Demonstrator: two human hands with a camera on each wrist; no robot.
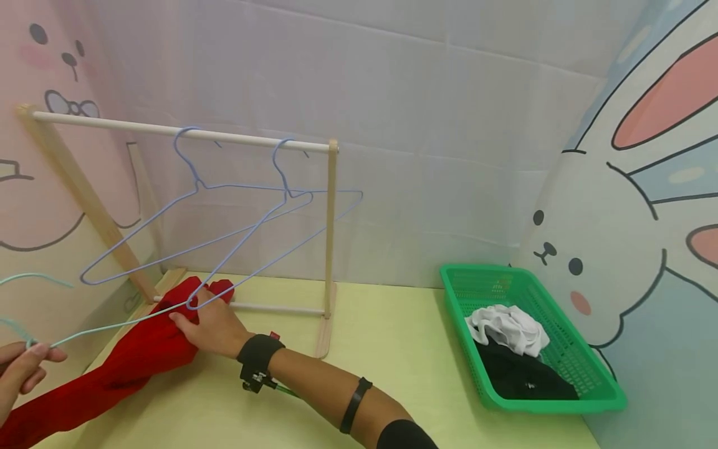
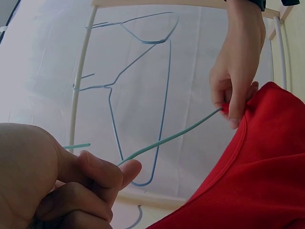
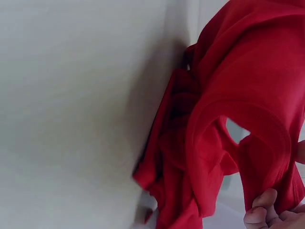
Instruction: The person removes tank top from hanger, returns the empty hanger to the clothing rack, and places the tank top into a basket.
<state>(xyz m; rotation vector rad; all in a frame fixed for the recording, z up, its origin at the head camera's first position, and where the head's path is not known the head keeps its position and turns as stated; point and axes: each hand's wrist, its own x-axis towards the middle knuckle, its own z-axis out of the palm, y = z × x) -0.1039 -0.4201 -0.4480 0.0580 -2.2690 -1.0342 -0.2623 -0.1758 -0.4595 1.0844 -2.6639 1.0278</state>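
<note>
At the lower left of the head view, my left hand (image 1: pixel 21 373) grips a mint-green wire hanger (image 1: pixel 112 326) close to its neck. One arm of that hanger runs right, over a red garment (image 1: pixel 151 349), toward my right hand (image 1: pixel 215 324). My right fingers and thumb pinch the red cloth by the hanger's far end, which the cloth covers in the left wrist view. The garment hangs down below the hanger and trails to the lower left. In the right wrist view its round, hemmed opening (image 3: pixel 205 119) gapes, with fingertips (image 3: pixel 263 210) on the edge.
A wooden rack (image 1: pixel 331 231) with a white rail (image 1: pixel 146 128) stands behind my hands. Two blue hangers (image 1: pixel 185 240) hang from it, overlapping my right hand in the head view. At right, a green basket (image 1: pixel 561 406) holds white cloth (image 1: pixel 507 329) and black cloth (image 1: pixel 521 374).
</note>
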